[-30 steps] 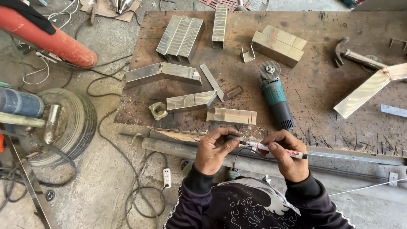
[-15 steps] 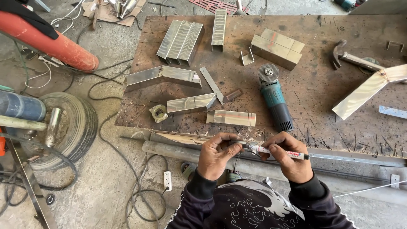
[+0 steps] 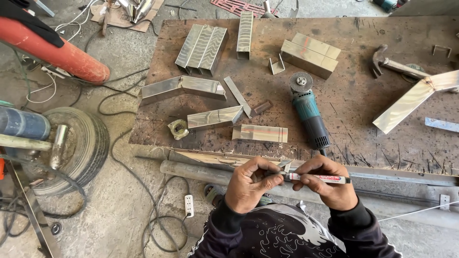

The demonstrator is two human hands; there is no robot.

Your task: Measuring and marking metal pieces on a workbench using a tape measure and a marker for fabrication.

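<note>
Steel-grey and already cut to length, by the look of it: several box-section offcuts (image 3: 201, 42) spread over the rusty tabletop (image 3: 354, 110), beside a teal angle grinder (image 3: 308, 112) lying idle with its disc facing up. Judging from that, cutting largely done for these pieces, marking only at its start. Holding a red-and-white marker (image 3: 315, 178) level just in front of the tabletop's near edge, above a long steel section (image 3: 215, 157) laid along that edge. Left hand (image 3: 248, 184) with fingers pinched together on the marker's left end (cap or bare tip, hard to tell at this size), right hand (image 3: 330, 188) with fingers wrapped closed round the barrel. No ink line to be made out on the long section or on the short tube (image 3: 260, 133) nearest the hands, so nothing visibly marked yet. Left to do, as far as can be judged: bringing the tip onto metal and drawing a line. Farther off, well apart from both hands: a hammer (image 3: 392, 63) and a welded angle piece (image 3: 411, 100) towards the right of the tabletop, a red gas cylinder (image 3: 52, 52) and a tyre (image 3: 81, 143) on the floor to the left, loose cables and a white socket strip (image 3: 189, 205) below
</note>
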